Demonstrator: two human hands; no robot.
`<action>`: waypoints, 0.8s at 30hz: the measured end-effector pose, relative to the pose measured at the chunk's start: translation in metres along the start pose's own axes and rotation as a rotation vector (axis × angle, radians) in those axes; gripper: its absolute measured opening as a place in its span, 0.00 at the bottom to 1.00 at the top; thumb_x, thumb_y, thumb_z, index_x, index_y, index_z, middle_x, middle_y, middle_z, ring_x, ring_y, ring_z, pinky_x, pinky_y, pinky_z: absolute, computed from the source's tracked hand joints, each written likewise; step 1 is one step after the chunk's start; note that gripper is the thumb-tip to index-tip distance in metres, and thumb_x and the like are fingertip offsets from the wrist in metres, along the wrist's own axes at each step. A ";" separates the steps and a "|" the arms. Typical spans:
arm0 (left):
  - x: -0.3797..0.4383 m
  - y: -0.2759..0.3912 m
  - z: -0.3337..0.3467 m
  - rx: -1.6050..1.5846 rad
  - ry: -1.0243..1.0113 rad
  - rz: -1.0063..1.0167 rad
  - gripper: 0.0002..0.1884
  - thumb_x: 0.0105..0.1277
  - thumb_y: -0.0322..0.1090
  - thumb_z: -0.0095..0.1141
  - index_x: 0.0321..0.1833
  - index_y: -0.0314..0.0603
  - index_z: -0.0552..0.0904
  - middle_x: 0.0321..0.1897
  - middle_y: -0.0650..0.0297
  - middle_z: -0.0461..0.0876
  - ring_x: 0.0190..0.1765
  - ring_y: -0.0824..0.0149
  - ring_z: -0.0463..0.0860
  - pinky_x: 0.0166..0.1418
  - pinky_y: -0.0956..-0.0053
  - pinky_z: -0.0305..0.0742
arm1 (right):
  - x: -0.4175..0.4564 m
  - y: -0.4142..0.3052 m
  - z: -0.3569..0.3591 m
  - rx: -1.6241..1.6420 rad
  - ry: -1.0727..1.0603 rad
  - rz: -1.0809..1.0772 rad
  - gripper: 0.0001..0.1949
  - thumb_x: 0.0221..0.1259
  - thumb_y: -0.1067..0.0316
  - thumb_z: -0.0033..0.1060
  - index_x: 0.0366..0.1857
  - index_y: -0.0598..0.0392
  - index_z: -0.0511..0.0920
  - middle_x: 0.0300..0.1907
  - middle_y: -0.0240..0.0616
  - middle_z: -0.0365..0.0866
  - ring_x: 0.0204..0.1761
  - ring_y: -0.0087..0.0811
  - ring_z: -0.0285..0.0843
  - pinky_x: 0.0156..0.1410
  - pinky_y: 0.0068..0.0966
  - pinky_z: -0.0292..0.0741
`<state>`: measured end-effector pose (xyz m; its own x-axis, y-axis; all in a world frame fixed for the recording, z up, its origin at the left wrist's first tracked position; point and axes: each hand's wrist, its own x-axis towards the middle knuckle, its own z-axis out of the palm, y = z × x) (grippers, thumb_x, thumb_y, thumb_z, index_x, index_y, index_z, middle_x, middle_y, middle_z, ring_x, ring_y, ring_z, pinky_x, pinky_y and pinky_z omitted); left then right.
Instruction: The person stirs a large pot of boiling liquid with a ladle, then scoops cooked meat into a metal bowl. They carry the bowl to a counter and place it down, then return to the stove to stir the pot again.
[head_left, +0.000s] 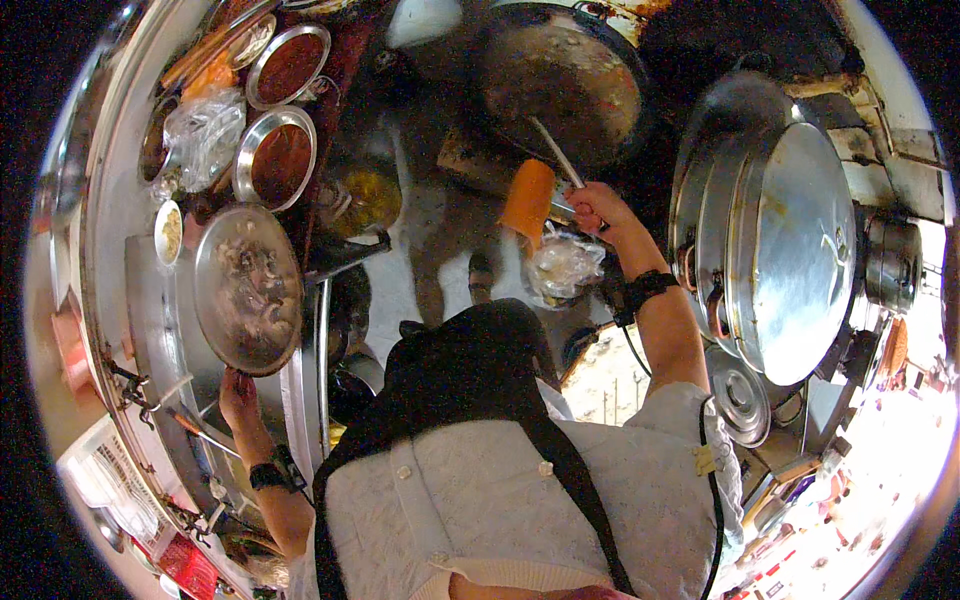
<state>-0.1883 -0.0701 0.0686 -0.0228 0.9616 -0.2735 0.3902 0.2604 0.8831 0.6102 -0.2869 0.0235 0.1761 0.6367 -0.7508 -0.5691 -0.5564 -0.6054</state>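
My left hand (238, 397) grips the near rim of a round metal bowl (205, 247) at the left; pale, brownish pieces lie inside it. My right hand (596, 206) is closed round a long metal handle (556, 150), which reaches into a large dark wok (570, 82) at the top. The wok holds brownish food with small red bits. The tool's working end is hidden in the wok. An orange object (527, 199), perhaps plastic, and a clear plastic bag (564, 266) are just left of and below my right hand.
Two metal bowls of dark red contents (289, 66) (276, 166), a plastic bag (206, 139) and a small dish (169, 232) stand at the left. Large lidded metal pots (806, 255) fill the right side, with a round lid (739, 397) below them.
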 end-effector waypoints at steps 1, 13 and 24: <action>0.006 -0.005 -0.014 -0.120 0.022 -0.098 0.13 0.67 0.27 0.51 0.53 0.40 0.80 0.47 0.57 0.84 0.48 0.60 0.82 0.53 0.70 0.75 | 0.003 0.002 -0.001 -0.020 0.017 -0.001 0.05 0.59 0.70 0.59 0.34 0.55 0.73 0.14 0.24 0.63 0.10 0.17 0.55 0.13 0.19 0.52; 0.010 0.000 0.005 -0.341 -0.034 -0.130 0.14 0.66 0.28 0.56 0.54 0.35 0.80 0.47 0.64 0.83 0.45 0.70 0.79 0.51 0.76 0.75 | -0.049 0.003 0.016 0.172 0.062 -0.096 0.06 0.62 0.72 0.54 0.28 0.52 0.70 0.14 0.23 0.64 0.09 0.16 0.55 0.13 0.17 0.52; 0.006 0.020 0.005 -0.438 -0.101 -0.157 0.20 0.64 0.28 0.58 0.59 0.37 0.76 0.36 0.63 0.84 0.33 0.70 0.81 0.41 0.76 0.78 | -0.091 0.010 0.058 0.202 0.130 -0.211 0.10 0.58 0.66 0.58 0.21 0.46 0.69 0.14 0.22 0.61 0.11 0.17 0.53 0.15 0.19 0.51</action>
<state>-0.1757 -0.0601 0.0828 0.0474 0.9000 -0.4334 -0.0356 0.4351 0.8997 0.5416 -0.3200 0.1012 0.4012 0.6458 -0.6496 -0.6546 -0.2939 -0.6965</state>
